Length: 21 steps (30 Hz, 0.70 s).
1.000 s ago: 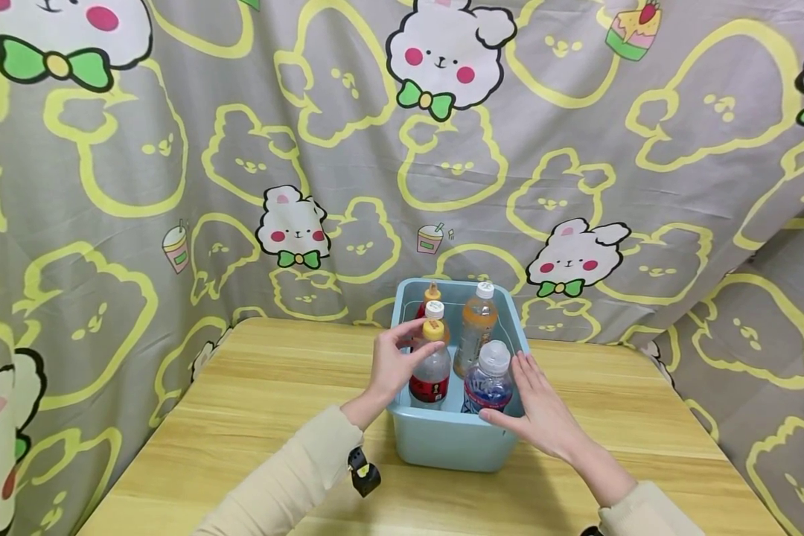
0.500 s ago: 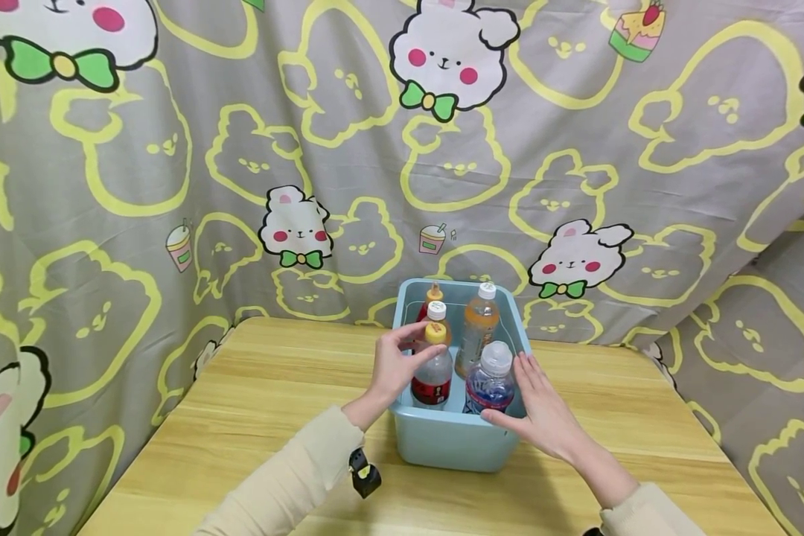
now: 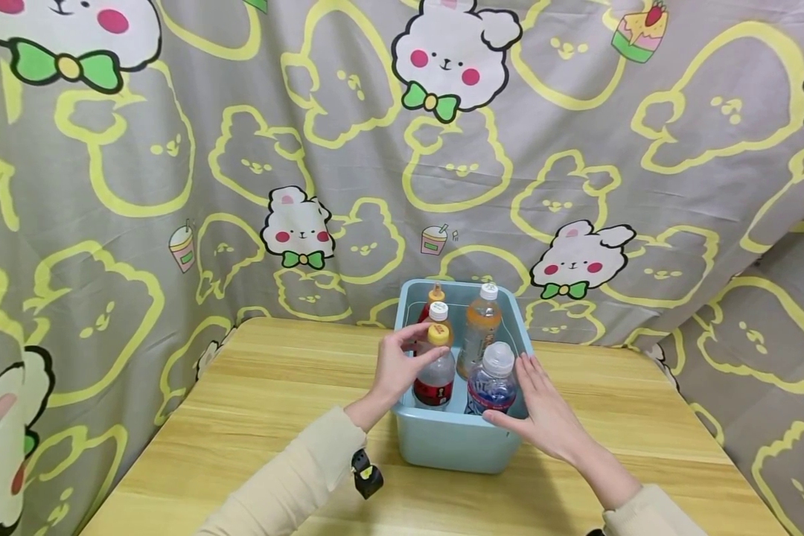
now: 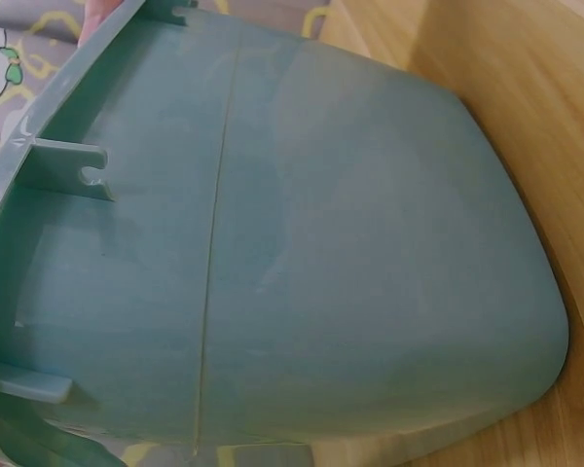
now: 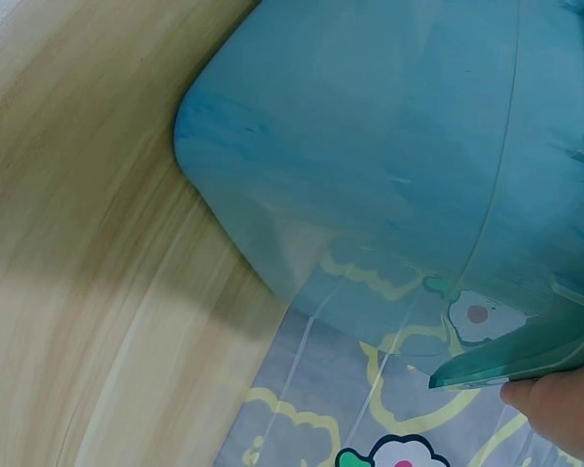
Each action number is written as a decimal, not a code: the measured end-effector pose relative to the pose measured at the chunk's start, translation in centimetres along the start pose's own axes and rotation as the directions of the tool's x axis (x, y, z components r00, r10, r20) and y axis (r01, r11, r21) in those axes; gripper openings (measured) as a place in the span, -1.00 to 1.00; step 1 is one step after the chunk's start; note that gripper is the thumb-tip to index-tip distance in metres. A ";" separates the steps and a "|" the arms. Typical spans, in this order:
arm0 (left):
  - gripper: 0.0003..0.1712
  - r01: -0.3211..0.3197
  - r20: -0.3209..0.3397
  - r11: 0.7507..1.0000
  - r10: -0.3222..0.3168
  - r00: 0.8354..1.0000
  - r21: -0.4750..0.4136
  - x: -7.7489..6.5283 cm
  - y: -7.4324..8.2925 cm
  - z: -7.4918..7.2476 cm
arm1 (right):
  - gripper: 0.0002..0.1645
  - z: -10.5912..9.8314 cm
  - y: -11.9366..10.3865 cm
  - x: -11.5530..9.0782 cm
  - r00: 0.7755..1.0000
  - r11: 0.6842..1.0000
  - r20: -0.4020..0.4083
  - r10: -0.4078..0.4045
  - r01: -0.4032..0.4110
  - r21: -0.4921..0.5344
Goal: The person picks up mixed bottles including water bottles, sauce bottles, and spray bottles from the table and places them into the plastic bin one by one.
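Note:
In the head view, several plastic drink bottles stand in a light blue bin (image 3: 455, 445). My left hand (image 3: 399, 366) reaches over the bin's left rim, with its thumb and finger round the neck of the yellow-capped bottle (image 3: 434, 391), which has a red label. Along the right rim lies my right hand (image 3: 551, 417), fingers straight and the thumb on the near rim, beside a clear-capped bottle with a blue label (image 3: 492, 388). In the right wrist view a fingertip (image 5: 565, 413) touches the rim. The left wrist view mostly shows the bin's outer wall (image 4: 370, 243).
Farther back in the bin stand an orange drink bottle (image 3: 480, 327), a white-capped bottle (image 3: 438, 311) and an orange-capped bottle (image 3: 435, 296). The bin rests on a wooden table (image 3: 295, 357). A patterned curtain (image 3: 368, 164) hangs close behind and at both sides.
The whole head view has drifted a few pixels to the right. Hands, bin and bottles keep the same places relative to each other.

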State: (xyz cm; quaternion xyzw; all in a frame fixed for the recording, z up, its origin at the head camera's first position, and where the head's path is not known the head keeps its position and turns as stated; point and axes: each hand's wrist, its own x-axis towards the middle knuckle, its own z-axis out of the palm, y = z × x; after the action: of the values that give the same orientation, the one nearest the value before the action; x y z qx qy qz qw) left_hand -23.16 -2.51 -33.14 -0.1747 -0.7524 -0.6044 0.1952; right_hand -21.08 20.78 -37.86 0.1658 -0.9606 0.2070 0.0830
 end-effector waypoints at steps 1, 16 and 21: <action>-0.61 -0.001 0.001 1.000 0.001 1.000 0.002 0.0 0.0 0.0 | 0.22 0.0 0.0 0.0 1.000 1.000 0.000 0.000 0.000 -0.002; -0.59 -0.013 0.024 1.000 0.013 1.000 0.007 0.0 0.3 0.0 | 0.22 0.0 0.0 0.0 1.000 1.000 -0.006 -0.002 0.002 -0.005; -0.57 -0.044 0.026 0.999 0.044 0.999 0.011 0.1 -0.6 0.2 | 0.22 0.0 -0.1 0.1 1.000 1.000 -0.006 0.000 0.000 -0.006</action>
State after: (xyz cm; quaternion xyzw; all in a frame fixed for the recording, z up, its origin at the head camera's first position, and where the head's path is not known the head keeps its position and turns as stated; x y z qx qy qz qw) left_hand -23.57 -2.46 -33.63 -0.1978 -0.7544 -0.5932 0.1997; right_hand -21.11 20.72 -37.83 0.1651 -0.9609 0.2046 0.0864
